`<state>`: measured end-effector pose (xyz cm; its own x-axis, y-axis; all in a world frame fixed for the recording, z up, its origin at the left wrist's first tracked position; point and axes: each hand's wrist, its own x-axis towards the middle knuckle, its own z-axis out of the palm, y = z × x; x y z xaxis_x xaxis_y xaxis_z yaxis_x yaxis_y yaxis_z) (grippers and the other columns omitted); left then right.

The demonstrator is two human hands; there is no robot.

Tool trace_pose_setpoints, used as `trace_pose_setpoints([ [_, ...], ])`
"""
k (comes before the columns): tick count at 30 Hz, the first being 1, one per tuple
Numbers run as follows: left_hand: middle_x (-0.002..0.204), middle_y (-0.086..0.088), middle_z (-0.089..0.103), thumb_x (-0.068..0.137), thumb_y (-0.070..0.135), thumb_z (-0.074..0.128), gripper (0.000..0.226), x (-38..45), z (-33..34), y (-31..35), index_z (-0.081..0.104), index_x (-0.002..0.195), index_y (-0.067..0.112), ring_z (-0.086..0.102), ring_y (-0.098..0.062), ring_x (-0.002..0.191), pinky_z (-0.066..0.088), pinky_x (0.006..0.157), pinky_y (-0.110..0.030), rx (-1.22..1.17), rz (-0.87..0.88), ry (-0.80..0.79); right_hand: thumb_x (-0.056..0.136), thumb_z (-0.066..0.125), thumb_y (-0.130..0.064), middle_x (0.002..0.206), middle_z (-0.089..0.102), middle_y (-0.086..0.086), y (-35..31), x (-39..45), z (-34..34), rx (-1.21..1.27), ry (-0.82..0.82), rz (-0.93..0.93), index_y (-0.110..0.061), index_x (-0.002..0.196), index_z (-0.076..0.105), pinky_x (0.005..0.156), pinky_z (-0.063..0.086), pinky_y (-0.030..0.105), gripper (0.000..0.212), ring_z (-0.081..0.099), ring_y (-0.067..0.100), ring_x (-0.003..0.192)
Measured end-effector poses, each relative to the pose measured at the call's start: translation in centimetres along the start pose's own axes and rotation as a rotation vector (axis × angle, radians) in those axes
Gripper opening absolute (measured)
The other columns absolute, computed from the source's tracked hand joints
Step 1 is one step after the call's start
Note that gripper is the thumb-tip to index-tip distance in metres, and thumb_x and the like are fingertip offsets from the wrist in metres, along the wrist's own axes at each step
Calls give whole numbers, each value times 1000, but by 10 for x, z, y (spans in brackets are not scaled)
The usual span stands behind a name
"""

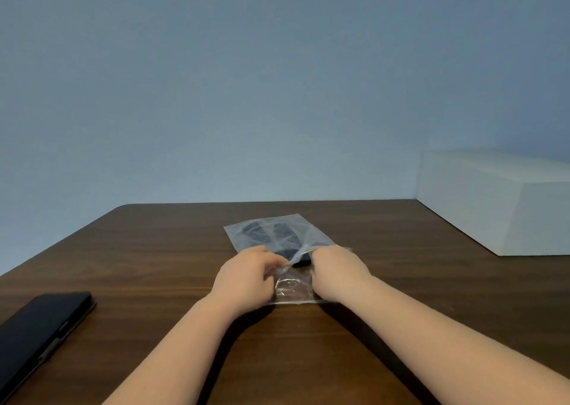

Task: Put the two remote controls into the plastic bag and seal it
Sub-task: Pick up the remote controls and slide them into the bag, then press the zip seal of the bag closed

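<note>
A clear plastic bag point(308, 229) lies flat on the dark wooden table point(154, 250), its mouth towards me. Two dark remote controls lie side by side inside it, one on the left point(251, 230), the other on the right point(285, 235); their near ends are hidden behind my hands. My left hand point(243, 278) pinches the bag's near edge on the left. My right hand point(337, 273) grips the same edge on the right. The plastic between my hands is crumpled and lifted. Whether the mouth is sealed is unclear.
A black flat case point(40, 333) lies at the table's near left edge. A white box point(499, 207) stands at the back right against the blue wall. The table's rounded far left corner point(123, 209) is in view.
</note>
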<state>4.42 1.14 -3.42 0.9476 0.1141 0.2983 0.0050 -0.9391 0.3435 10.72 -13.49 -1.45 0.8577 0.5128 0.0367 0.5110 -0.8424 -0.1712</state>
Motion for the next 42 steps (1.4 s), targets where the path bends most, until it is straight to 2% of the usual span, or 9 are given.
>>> trace_pose_setpoints([
  [4,87,9,57,78,9,49,43,-4,-3,1,63,108,37,49,-11,81,45,66,-26,-24,63,9,93,46,-37,80,63,-4,11,-28,-7,39,212,-298,-20,82,64,69,52,33,28,56,14,75],
  [8,92,15,59,83,15,55,41,-10,-8,2,57,119,35,52,-8,84,49,78,-29,-99,92,104,90,53,-39,105,62,-5,19,-27,-2,110,529,-454,-24,105,62,85,45,30,24,48,13,101],
  [11,84,16,60,85,24,61,42,-12,-10,4,52,125,34,58,-9,81,52,80,-31,-172,95,180,86,48,-58,136,48,-8,23,-22,7,72,379,-485,-34,133,44,107,28,40,53,33,12,131],
  [16,76,14,63,83,24,65,39,-11,-12,8,55,119,33,62,-8,81,53,81,-31,-319,55,243,82,55,-59,144,42,-11,24,-23,10,-26,261,-556,-42,142,22,116,15,45,71,29,11,136],
  [23,102,18,57,66,42,78,42,-18,-21,15,51,98,35,55,-1,98,43,75,-10,-356,217,-34,94,50,-28,110,70,-2,29,-20,5,115,393,-440,-27,119,61,97,43,40,27,59,18,103],
  [27,87,19,60,73,30,74,26,-18,-22,14,56,92,31,57,0,86,46,72,-20,-198,274,180,94,51,-34,97,72,-4,35,-18,3,169,392,-388,-26,105,69,87,49,37,22,57,13,87],
  [34,73,18,66,75,29,74,11,-17,-28,9,73,86,25,60,-1,67,47,64,-17,-144,149,307,90,57,-37,128,62,-5,32,-20,2,221,449,-399,-27,129,54,105,37,42,40,47,17,122],
  [39,78,13,66,73,24,76,45,-18,-27,6,59,114,30,59,-2,76,44,68,-14,-270,97,236,90,57,-34,118,67,-2,19,-24,6,137,434,-444,-23,123,61,102,37,41,34,50,18,116],
  [42,76,14,65,69,28,80,37,-17,-30,4,65,102,27,61,-7,74,48,70,-20,-241,57,175,91,57,-28,107,71,1,16,-24,10,142,454,-453,-20,116,67,96,40,40,27,55,20,107],
])
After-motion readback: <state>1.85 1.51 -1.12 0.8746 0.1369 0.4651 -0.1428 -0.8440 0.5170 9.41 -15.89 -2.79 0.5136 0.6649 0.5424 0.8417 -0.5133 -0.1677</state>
